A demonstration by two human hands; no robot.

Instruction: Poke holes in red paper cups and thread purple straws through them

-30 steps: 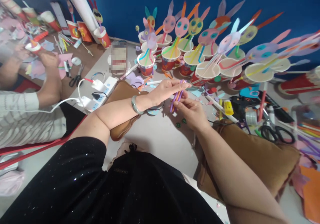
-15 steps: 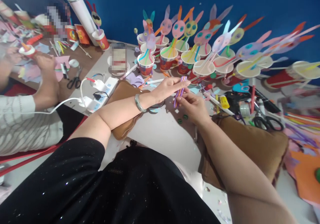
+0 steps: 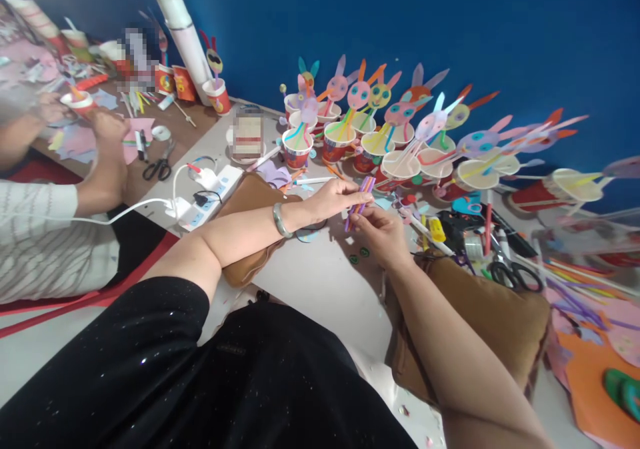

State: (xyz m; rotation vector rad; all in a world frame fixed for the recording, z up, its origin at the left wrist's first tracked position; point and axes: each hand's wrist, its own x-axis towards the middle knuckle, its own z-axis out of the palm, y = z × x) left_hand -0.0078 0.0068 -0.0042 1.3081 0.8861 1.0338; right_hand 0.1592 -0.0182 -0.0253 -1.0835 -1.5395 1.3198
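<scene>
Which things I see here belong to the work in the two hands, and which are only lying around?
Belonging to the work:
purple and orange strips
left hand, at their upper end
right hand, at their lower end

Untouched, probably just lying about:
scissors beyond the right cushion
power strip
green pieces

Perhaps four held straws [image 3: 355, 210], one bangle [image 3: 281, 222], one power strip [image 3: 226, 185]

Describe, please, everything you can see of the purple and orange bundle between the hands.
The bundle is several slim, straight strips side by side, mostly purple with orange among them. The material looks like plastic, but blur leaves it uncertain. It tilts above the table, upper end toward the picture's right. The left hand holds it near the top, the right hand lower down.
</scene>
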